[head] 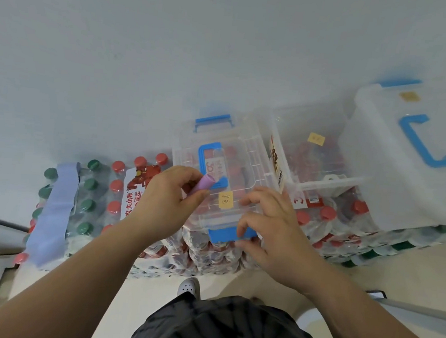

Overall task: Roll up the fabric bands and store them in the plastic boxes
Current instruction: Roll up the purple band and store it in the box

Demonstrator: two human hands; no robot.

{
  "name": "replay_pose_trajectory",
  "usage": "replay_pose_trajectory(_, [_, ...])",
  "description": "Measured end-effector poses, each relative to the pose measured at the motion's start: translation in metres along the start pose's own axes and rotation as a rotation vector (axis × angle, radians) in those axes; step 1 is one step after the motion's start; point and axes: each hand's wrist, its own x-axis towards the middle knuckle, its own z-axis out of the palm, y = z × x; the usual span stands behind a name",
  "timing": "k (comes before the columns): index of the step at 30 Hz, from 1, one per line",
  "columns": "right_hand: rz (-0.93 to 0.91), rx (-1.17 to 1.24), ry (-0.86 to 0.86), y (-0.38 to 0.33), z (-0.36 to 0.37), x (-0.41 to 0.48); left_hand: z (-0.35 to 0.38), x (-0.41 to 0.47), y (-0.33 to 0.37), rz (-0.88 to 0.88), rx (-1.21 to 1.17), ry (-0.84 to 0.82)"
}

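Note:
My left hand [169,199] holds a small rolled purple fabric band [204,184] between thumb and fingers, just over the left part of a clear plastic box [247,154] with a closed lid and blue handle. My right hand [268,226] rests on that box's front, fingers touching its blue latch [224,235]. A yellow label [226,199] is stuck on the lid. A flat light-blue fabric band [56,208] lies unrolled over bottle packs at the left.
The boxes stand on shrink-wrapped packs of bottles [100,201] with red and green caps. An open clear box [312,149] holding reddish bands sits to the right, and beside it a larger lidded box [411,158] with a blue handle. My shoe [188,287] shows below.

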Motion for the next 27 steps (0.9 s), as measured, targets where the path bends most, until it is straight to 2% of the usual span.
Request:
replay_pose_trajectory(4, [0.056, 0.068, -0.006, 0.000, -0.019, 0.002, 0.001, -0.002, 0.000, 0.000, 0.000, 0.010])
replay_pose_trajectory(9, [0.001, -0.353, 0.153, -0.007, -0.026, 0.017, 0.001, -0.001, -0.002, -0.013, -0.007, -0.002])
replay_pose_trajectory(13, [-0.074, -0.488, 0.095, -0.007, -0.025, 0.018, 0.000, -0.001, -0.002, -0.021, -0.038, 0.003])
replay_pose_trajectory(22, [-0.260, -0.625, 0.085, 0.000, -0.023, 0.017, -0.003, -0.001, 0.001, -0.086, -0.161, 0.005])
replay_pose_trajectory(27, [-0.412, -0.724, -0.036, -0.001, -0.035, 0.034, -0.013, -0.004, 0.000, -0.221, -0.440, 0.027])
